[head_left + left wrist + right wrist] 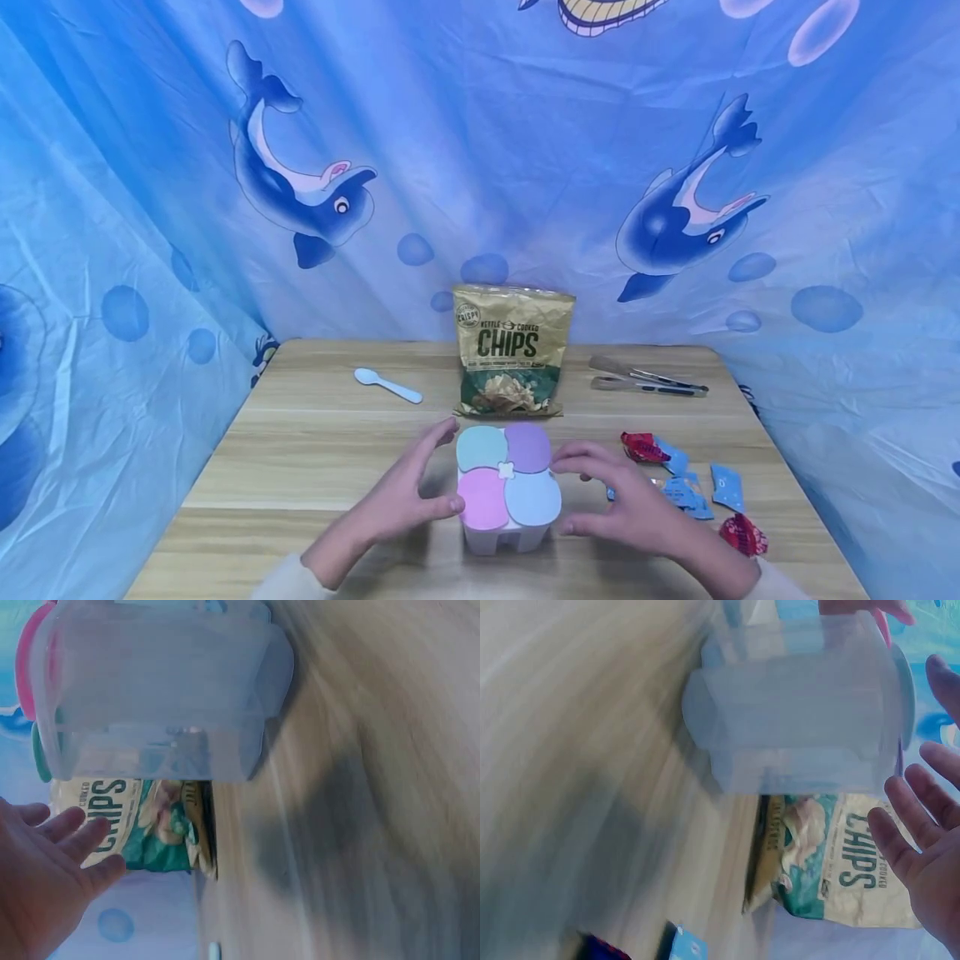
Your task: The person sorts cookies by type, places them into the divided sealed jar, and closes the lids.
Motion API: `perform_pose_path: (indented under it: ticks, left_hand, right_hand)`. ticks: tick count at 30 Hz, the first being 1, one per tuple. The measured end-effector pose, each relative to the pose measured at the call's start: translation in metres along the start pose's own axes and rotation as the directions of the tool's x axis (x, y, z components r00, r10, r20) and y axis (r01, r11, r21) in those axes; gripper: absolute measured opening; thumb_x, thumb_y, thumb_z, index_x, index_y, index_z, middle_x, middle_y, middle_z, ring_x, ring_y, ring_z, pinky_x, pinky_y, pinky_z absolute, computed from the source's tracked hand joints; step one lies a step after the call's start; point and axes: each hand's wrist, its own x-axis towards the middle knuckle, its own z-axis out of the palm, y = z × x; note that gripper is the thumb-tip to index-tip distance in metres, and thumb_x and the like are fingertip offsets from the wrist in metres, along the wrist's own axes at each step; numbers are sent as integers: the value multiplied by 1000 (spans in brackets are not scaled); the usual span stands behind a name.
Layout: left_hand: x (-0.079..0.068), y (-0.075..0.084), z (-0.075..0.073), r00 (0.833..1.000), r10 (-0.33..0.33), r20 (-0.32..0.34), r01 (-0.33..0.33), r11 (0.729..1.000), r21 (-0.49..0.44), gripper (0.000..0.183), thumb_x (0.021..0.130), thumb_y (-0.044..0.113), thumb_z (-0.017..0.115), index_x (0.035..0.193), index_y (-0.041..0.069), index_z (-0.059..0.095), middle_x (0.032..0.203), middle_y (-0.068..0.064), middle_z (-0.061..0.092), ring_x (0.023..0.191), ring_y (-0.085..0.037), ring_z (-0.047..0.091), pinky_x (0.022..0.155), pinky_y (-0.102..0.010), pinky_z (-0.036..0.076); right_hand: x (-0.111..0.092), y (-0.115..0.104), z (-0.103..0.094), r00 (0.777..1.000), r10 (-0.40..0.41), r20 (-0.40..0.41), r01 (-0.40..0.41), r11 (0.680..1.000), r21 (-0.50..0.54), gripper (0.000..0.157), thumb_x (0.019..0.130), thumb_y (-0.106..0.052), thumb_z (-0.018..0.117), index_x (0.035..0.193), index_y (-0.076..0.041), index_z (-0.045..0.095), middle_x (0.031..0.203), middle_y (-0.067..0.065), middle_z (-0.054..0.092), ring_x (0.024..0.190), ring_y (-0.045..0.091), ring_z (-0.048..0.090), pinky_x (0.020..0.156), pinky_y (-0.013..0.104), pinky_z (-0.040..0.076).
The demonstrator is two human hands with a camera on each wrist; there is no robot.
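Gold chip bag [513,350] behind container [508,492]; spoon [392,387], tongs [663,388] flanking bag.

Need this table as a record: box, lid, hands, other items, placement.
box: translucent, upright on the wooden table, between the hands
lid: on the box; green, purple, pink and light blue sections
left hand: fingers spread, thumb by the pink section; contact unclear
right hand: fingers spread at the box's right side; contact unclear
chips bag: standing behind the box
spoon: white, lying left of the bag
tongs: lying right of the bag
packets: small, red and blue, near the right hand
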Motion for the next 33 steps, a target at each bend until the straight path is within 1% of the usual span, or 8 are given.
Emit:
perform_pose_path:
  ticks: [3,6,11,17,22,27,30,33]
  left_hand:
    - [1,-2,4,1000,12,22,-11,998,-57,107,80,45,85,163,30,20,164,-7,36,148,-31,39,116,-68,31]
    - [2,-3,7,999,17,32,-14,996,-84,108,78,44,86,163,30,21,164,-5,36,148,-30,39,117,-67,30]
    - [2,-2,12,999,-18,51,25,990,-141,110,74,41,90,161,34,23,164,1,34,147,-27,39,118,-65,29]
    - [3,-2,16,995,-65,69,76,982,-172,114,73,40,91,162,35,19,166,2,30,148,-23,38,121,-57,32]
    - [4,-6,17,996,-51,68,64,978,-196,113,73,36,92,161,37,20,164,3,34,146,-23,40,121,-52,35]
    - [6,-8,18,996,-36,80,57,961,-271,111,75,28,92,160,37,22,161,3,37,147,-24,40,119,-45,40]
    - [7,-7,18,994,-58,88,83,942,-324,110,74,24,92,159,37,24,161,2,37,148,-25,38,116,-42,43]
    - [6,-6,19,992,-83,94,112,924,-367,109,74,22,92,159,37,26,162,1,34,149,-26,35,114,-39,45]
  right_hand:
    - [-1,0,7,1000,-7,-13,7,1000,11,54,80,-36,88,129,-28,68,133,-9,63,120,12,61,84,31,59]
    - [-1,-1,10,1000,-6,-17,6,1000,16,51,81,-35,88,128,-28,68,129,-10,63,116,11,62,83,29,58]
    - [-1,-2,12,999,39,-15,-39,999,11,49,82,-38,87,127,-31,69,127,-14,61,113,9,61,83,28,58]
    - [0,-3,13,999,52,-6,-52,998,29,48,83,-38,86,127,-31,69,126,-13,61,113,10,61,84,29,58]
    - [2,-3,16,996,88,-8,-88,995,47,47,83,-46,83,126,-32,70,126,-13,61,112,10,61,84,28,58]
    - [3,-4,17,993,112,-23,-111,993,41,47,82,-51,82,124,-34,71,124,-15,62,111,9,62,83,29,59]
    - [4,-2,17,995,84,-45,-84,996,2,46,80,-51,84,121,-34,72,122,-18,63,110,8,64,87,31,59]
    - [5,1,18,997,17,-74,-21,999,-48,46,78,-49,87,120,-33,73,120,-18,65,109,8,66,90,34,59]
